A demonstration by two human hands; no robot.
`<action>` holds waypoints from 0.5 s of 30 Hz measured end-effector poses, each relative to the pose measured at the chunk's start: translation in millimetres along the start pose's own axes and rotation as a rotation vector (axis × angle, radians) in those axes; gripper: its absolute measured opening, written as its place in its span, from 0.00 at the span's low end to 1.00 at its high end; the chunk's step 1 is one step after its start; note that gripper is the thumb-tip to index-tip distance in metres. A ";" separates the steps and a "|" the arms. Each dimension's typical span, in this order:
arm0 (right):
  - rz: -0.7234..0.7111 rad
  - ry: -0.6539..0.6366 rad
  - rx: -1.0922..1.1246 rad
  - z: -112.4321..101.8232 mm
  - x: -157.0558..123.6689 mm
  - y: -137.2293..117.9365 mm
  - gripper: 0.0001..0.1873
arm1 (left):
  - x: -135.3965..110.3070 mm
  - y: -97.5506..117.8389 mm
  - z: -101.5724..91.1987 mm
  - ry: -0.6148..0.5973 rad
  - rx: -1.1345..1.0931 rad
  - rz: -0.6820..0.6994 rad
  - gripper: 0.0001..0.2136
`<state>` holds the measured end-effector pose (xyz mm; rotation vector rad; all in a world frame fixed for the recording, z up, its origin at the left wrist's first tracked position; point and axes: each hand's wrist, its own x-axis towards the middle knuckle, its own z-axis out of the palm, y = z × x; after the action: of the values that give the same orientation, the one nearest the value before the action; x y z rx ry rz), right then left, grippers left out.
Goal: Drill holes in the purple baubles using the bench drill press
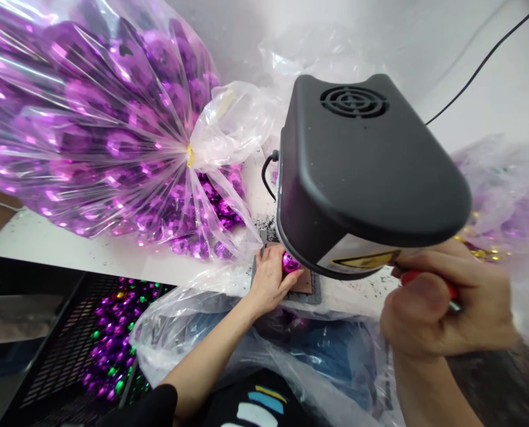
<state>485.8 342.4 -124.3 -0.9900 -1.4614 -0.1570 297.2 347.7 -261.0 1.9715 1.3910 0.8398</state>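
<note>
My left hand (271, 277) reaches under the front of a black machine (375, 160), its thumb and fingers closed round a shiny purple ball (290, 262). The ball sits just over a small brown plate (303, 283) on a grey base; part of it is hidden by my hand and the housing. On the right, my right hand (455, 305) is wrapped round a red handle (410, 276) beside the machine's front. A yellow warning label (365, 260) shows on the housing.
A large tied clear bag (190, 118) of purple balls bulges over the table's left side. Below it stands a black crate (55, 338) with purple and green beads. Clear plastic (193, 314) drapes over my lap. More bagged pieces (513, 201) lie right; a black cable (478, 74) runs behind.
</note>
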 end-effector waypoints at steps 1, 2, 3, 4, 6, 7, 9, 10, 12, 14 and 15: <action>-0.042 0.008 0.003 -1.2 -3.3 0.3 0.13 | 0.3 0.1 0.0 -0.001 -0.001 -0.002 0.17; -0.094 0.020 0.012 -2.0 -6.3 0.8 0.11 | 0.5 0.3 0.0 0.000 -0.002 -0.003 0.17; -0.139 0.031 0.023 -2.6 -9.4 1.4 0.09 | 0.6 0.4 0.0 0.002 -0.003 -0.005 0.17; -0.147 0.021 0.025 -3.1 -12.6 2.0 0.07 | 0.6 0.6 -0.2 0.004 -0.005 -0.006 0.17; -0.130 -0.020 0.035 -4.5 -19.9 3.0 0.06 | 0.4 0.8 -0.6 0.006 -0.012 -0.010 0.17; -0.116 -0.045 0.035 -5.4 -23.6 3.2 0.06 | 0.3 0.9 -0.8 0.005 -0.017 -0.011 0.18; -0.094 -0.086 0.027 -7.5 -30.5 3.0 0.06 | 0.1 1.0 -1.3 0.003 -0.031 -0.010 0.18; -0.084 -0.094 0.021 -8.5 -33.2 2.7 0.06 | 0.1 1.1 -1.5 0.004 -0.038 -0.008 0.18; -0.071 -0.109 0.009 -10.0 -36.6 2.0 0.05 | 0.1 1.3 -1.7 0.008 -0.047 -0.001 0.18; -0.067 -0.128 0.000 -10.9 -36.9 1.4 0.05 | 0.3 1.6 -1.6 0.008 -0.043 0.002 0.18; -0.069 -0.147 -0.009 -11.3 -36.3 1.3 0.05 | 0.3 1.7 -1.4 0.007 -0.037 0.001 0.18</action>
<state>488.7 319.1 -154.3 -0.9757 -1.6310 -0.1432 297.2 347.6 -258.7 1.9430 1.3688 0.8673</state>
